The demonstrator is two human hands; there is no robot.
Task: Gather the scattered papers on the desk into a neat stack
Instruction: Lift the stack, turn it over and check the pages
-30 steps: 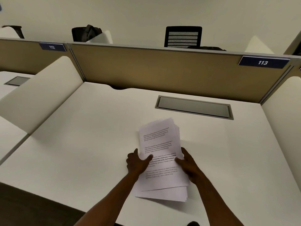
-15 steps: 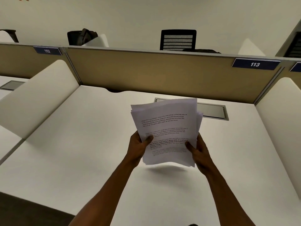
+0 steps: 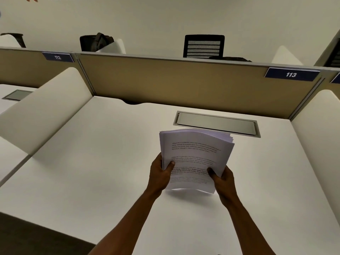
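A stack of white printed papers stands nearly upright on its lower edge at the middle of the white desk. My left hand grips its left side, thumb across the front sheet. My right hand grips the right side the same way. The top edge bows backward, and the sheets fan slightly at the upper right corner. I see no loose sheets elsewhere on the desk.
A grey cable tray lid is set into the desk just behind the stack. A tan partition with a 113 tag closes the back. White side dividers flank the desk. Chairs stand beyond the partition.
Both hands lifted the stack off the desk, raised it upright in the air, then lowered it until its bottom edge is at the desk surface. The sheets look more even now.
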